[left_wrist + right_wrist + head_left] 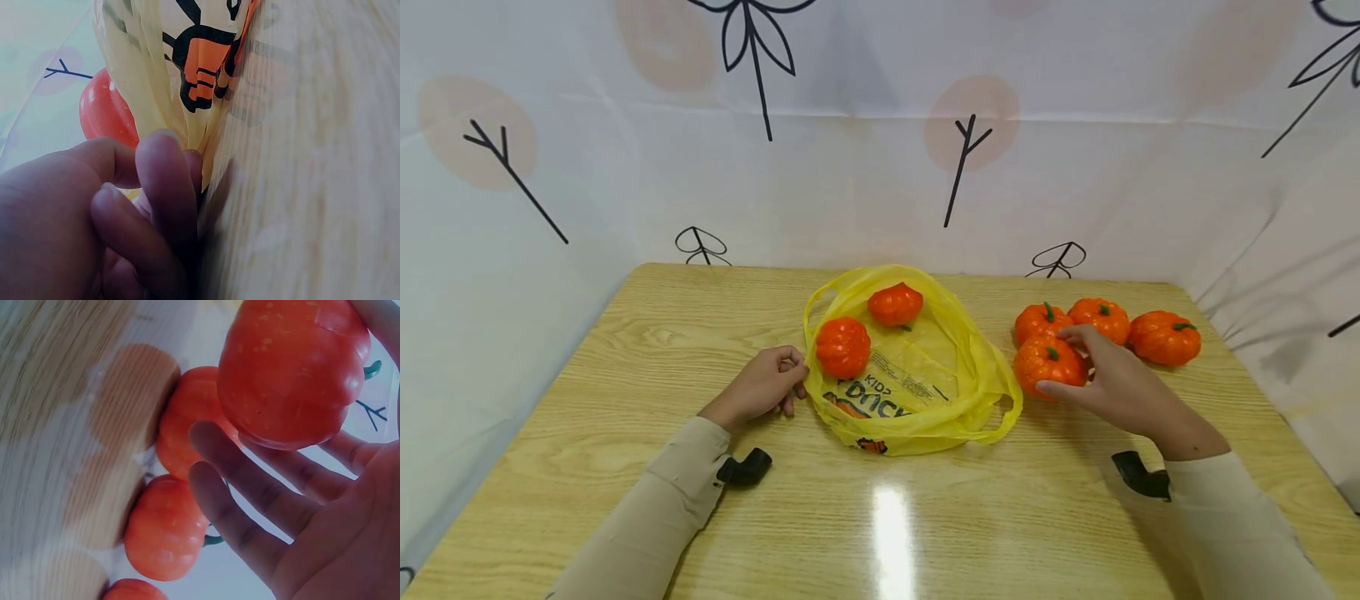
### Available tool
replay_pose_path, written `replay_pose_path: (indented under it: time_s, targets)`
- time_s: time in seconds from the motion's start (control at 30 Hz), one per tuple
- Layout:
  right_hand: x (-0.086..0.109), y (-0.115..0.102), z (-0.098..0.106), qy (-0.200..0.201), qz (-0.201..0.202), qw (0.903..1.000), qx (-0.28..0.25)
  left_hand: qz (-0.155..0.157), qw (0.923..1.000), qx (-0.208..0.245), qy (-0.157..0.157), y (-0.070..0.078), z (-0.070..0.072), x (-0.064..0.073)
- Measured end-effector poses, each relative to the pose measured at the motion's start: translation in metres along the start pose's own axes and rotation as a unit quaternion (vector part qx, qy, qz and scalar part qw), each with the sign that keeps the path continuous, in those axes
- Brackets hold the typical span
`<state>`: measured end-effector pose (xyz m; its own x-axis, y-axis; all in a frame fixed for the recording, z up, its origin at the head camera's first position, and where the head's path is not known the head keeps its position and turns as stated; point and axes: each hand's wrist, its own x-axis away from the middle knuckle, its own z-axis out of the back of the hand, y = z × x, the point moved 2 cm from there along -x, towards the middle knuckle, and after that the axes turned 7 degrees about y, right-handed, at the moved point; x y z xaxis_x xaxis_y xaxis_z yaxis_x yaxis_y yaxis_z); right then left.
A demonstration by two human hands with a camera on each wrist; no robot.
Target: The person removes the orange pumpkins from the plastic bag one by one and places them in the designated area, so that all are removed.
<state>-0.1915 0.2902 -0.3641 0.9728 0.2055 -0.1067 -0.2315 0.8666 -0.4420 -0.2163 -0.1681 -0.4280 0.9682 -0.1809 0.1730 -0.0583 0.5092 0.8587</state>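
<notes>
Held pumpkin: a glossy orange, ribbed toy pumpkin with a green stem point(1047, 363) sat in the right hand, just beside the bag's right side; whether it touched the table could not be told.
Right hand: the right hand point(1105, 379) gripped it between thumb and fingers, reaching in from the right, some fingers stretched out past it.
Neighbouring pumpkins: three similar orange pumpkins stood near, one just behind point(1033, 320), one behind the fingers point(1101, 319), one furthest right point(1165, 338).
Bag: a thin yellow printed plastic bag point(973, 358) lay spread, mouth upward, with a left pumpkin point(843, 347) and a rear pumpkin point(896, 302) inside.
Left hand: the left hand point(765, 385), fingers bent, pinched the bag's left edge low at the tabletop.
Table: pale wood-grain point(1000, 517).
</notes>
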Motion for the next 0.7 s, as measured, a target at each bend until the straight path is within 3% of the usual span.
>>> replay_pose_path:
  time_s: [0.7]
  targets:
    - [-0.004, 0.011, -0.005, -0.032, -0.019, 0.9993, 0.011, -0.004, 1.0, 0.005, -0.001, 0.001, 0.0, 0.001]
